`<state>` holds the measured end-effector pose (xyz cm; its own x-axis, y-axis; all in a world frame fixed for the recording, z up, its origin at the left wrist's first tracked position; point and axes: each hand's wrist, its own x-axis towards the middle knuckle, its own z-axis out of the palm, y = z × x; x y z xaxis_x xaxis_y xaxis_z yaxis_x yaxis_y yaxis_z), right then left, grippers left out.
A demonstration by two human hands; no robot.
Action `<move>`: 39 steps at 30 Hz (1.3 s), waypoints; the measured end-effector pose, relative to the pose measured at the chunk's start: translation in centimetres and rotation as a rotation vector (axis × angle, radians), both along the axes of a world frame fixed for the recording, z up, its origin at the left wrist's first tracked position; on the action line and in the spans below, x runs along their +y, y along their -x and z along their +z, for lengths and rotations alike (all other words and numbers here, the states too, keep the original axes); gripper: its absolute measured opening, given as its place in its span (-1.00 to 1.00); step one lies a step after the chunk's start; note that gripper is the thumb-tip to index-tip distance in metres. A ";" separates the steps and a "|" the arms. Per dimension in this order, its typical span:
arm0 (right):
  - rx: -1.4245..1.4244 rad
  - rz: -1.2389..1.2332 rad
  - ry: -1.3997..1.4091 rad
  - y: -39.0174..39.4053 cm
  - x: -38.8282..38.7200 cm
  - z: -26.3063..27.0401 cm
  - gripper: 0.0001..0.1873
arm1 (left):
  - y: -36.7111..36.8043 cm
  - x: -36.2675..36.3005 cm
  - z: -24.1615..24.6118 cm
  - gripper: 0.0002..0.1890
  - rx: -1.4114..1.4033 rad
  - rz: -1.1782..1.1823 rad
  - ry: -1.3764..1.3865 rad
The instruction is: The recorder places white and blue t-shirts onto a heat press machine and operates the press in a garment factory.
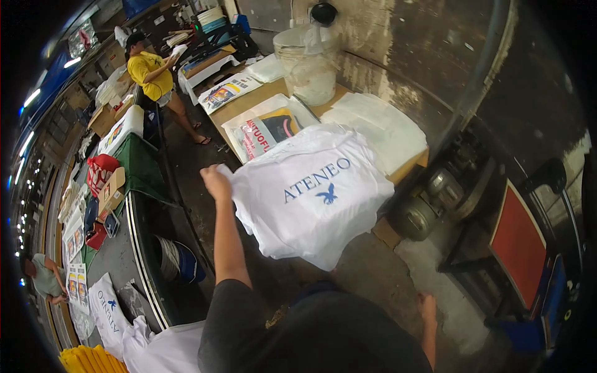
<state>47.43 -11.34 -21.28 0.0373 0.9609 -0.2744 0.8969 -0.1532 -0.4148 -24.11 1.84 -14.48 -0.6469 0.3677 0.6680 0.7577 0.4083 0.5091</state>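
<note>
My left hand [216, 183] grips the sleeve edge of a white T-shirt [312, 205], which bears blue lettering and a blue eagle print. The shirt lies partly over a worktable [219, 114], its lower part draping past the near edge. Under its far side shows a clear plastic bag [254, 140] with red lettering. White sheets [378, 126] rest on the tabletop beside the shirt. My right hand [426, 307] hangs low at my side, away from the shirt. Its fingers look curled, and whether they hold anything is hard to see.
A whitish plastic bucket [308, 70] stands on the worktable. To the right are an air compressor [415, 214] and a red-panelled chair [518, 247]. Left, a long dark table [116, 245] carries another printed white shirt [109, 303]. One person [151, 74] stands ahead; another [44, 277] is far left.
</note>
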 end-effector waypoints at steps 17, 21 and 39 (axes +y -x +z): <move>0.349 0.754 -0.644 35.4 27.9 12.7 -0.45 | -8.3 6.5 -0.8 -0.78 -0.303 -0.984 0.319; 0.272 0.692 -0.713 30.8 29.4 12.7 -0.49 | -22.5 0.0 11.8 -0.82 -0.246 -1.672 0.620; 0.282 0.138 0.130 -12.4 5.6 20.5 -0.69 | -35.2 13.8 8.7 -0.75 0.099 -1.709 0.867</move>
<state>59.87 -5.69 -0.82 -0.1860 0.9078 -0.3758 0.7653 -0.1059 -0.6348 11.06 15.65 -5.77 0.7331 0.6800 -0.0135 0.5771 -0.6115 0.5413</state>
